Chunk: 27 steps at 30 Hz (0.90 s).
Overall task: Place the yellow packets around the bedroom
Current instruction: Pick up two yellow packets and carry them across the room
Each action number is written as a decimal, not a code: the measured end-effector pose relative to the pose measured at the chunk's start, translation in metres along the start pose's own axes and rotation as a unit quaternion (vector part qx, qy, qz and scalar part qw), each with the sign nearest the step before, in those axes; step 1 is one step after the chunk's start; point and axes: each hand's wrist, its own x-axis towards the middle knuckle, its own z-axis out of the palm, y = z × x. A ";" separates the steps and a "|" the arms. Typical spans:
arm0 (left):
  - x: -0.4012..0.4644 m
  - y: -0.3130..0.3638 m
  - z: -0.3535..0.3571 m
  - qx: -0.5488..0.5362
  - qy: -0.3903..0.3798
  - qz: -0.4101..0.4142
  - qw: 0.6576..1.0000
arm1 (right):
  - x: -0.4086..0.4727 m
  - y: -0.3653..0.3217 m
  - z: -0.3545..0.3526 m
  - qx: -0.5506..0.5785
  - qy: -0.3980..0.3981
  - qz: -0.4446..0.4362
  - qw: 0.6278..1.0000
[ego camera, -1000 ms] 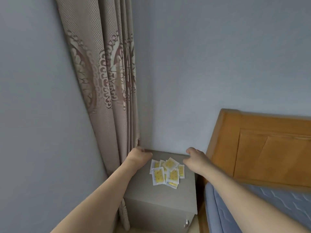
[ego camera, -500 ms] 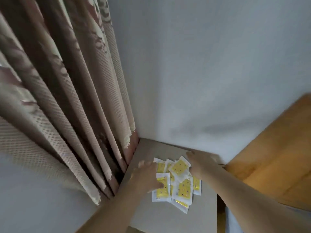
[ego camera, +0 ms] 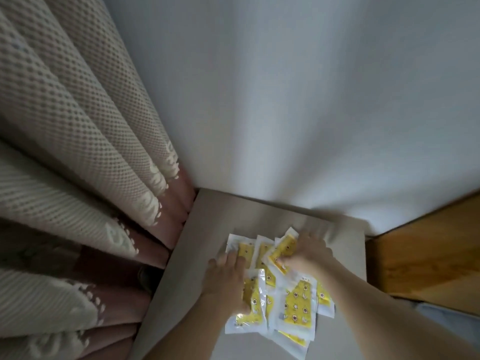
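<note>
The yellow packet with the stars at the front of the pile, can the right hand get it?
Probably yes. The yellow star-printed packet lies on top of the pile on the grey bedside table, uncovered, just beneath the right hand, which is busy on another packet.

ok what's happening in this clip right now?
A person is working a pile of yellow packets on a grey nightstand tucked between a curtain and a wooden headboard. The left hand rests on the left side of the pile; the right hand is on the packets at the far side and looks to be gripping one, though it is blurred. No packet has left the nightstand yet.
</note>
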 end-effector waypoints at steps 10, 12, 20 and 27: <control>0.018 -0.014 -0.012 -0.019 -0.042 0.020 0.999 | 0.017 -0.002 0.001 -0.002 -0.007 0.057 0.998; 0.017 -0.015 -0.014 -0.034 -0.051 0.007 0.998 | 0.020 0.000 0.002 0.007 -0.001 0.058 0.998; 0.014 -0.025 -0.035 -0.143 -0.112 -0.021 0.983 | 0.019 0.007 -0.006 0.138 0.093 0.045 0.985; -0.024 -0.018 -0.106 -0.199 -0.119 -0.012 0.973 | -0.050 0.018 -0.069 0.210 0.105 0.010 0.972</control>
